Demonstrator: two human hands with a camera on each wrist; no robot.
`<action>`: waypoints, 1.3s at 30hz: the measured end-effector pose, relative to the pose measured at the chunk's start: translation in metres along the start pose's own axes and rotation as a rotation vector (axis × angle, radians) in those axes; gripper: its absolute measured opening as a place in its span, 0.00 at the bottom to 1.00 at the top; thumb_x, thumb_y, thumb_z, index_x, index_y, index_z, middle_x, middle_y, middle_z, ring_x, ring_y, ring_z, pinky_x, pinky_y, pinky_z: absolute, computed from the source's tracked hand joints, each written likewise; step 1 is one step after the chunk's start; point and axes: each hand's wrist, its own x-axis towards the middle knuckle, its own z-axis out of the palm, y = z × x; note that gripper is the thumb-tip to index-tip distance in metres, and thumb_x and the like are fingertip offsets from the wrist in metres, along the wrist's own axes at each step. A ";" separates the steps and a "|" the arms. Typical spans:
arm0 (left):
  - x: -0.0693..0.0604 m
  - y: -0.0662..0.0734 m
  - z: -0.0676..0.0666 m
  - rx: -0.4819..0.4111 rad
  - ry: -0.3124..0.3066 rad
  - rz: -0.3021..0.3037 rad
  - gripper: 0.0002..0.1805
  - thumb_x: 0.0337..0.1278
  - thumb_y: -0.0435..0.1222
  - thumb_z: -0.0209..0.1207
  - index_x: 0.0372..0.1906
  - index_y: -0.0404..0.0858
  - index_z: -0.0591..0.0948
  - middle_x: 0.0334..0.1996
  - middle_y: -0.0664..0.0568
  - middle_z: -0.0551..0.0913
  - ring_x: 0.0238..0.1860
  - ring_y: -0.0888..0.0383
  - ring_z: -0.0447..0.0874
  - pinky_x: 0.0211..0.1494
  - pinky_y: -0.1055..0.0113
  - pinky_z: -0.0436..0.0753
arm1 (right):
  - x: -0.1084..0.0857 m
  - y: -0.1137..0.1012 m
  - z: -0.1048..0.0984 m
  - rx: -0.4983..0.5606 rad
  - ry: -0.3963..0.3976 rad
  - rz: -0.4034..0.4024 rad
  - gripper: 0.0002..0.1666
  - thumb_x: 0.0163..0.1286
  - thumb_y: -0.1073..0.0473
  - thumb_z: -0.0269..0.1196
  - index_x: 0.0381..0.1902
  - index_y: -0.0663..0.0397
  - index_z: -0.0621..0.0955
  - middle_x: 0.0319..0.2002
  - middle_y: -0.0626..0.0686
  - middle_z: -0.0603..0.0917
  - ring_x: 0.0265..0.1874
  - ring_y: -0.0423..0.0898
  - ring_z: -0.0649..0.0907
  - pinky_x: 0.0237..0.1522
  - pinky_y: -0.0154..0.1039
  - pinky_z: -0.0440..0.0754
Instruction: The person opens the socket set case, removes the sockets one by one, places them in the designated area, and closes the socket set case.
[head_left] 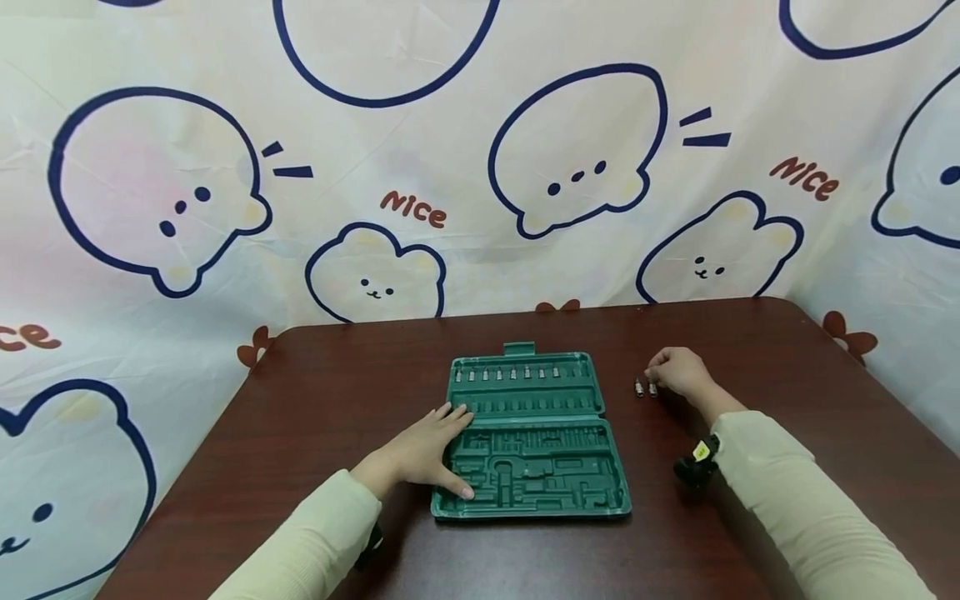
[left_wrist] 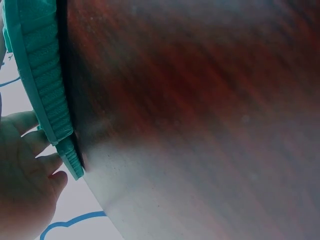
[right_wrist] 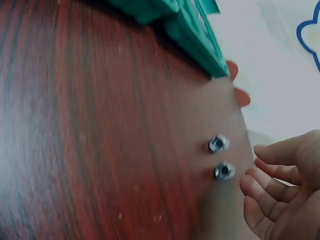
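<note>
A green plastic tool case (head_left: pixel 531 512) lies unfolded on the table. One row of small metal sockets (head_left: pixel 513 374) stands in its far half, while the near half shows bare moulded recesses. My left hand (head_left: pixel 423 446) rests on the case's left edge, fingers and thumb spread; the left wrist view shows that hand (left_wrist: pixel 30 175) beside the case's green side wall (left_wrist: pixel 45 75). To the right of the case, two small metal sockets (right_wrist: pixel 218 144) stand side by side on the table. My right hand (head_left: pixel 681 372) is right beside them, its fingers loosely bent and nothing visible between them (right_wrist: pixel 285 185).
The dark reddish-brown wooden table (head_left: pixel 337 383) carries the case and the loose sockets. Behind it and at its sides hangs a pale cloth (head_left: pixel 465 167) with cartoon prints. A black wrist device (head_left: pixel 697 462) sits below my right sleeve.
</note>
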 end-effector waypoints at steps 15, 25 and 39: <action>-0.001 -0.001 0.001 -0.009 0.001 0.001 0.59 0.25 0.66 0.58 0.65 0.38 0.53 0.65 0.46 0.49 0.64 0.46 0.39 0.61 0.51 0.49 | 0.006 -0.033 0.030 0.148 -0.077 -0.122 0.16 0.63 0.60 0.53 0.44 0.68 0.72 0.41 0.62 0.74 0.39 0.55 0.75 0.39 0.45 0.73; -0.001 0.000 0.000 -0.008 -0.002 0.008 0.59 0.26 0.66 0.58 0.65 0.38 0.53 0.65 0.46 0.48 0.64 0.46 0.39 0.61 0.52 0.48 | 0.018 -0.044 0.051 0.224 -0.132 -0.173 0.18 0.63 0.60 0.53 0.47 0.69 0.73 0.44 0.62 0.74 0.41 0.55 0.75 0.43 0.47 0.71; -0.001 -0.001 0.001 0.002 0.004 0.006 0.60 0.24 0.67 0.57 0.66 0.39 0.52 0.65 0.47 0.48 0.65 0.47 0.39 0.61 0.52 0.48 | 0.034 -0.064 0.072 0.148 -0.165 -0.215 0.15 0.63 0.63 0.53 0.44 0.69 0.76 0.40 0.61 0.75 0.35 0.52 0.76 0.35 0.42 0.75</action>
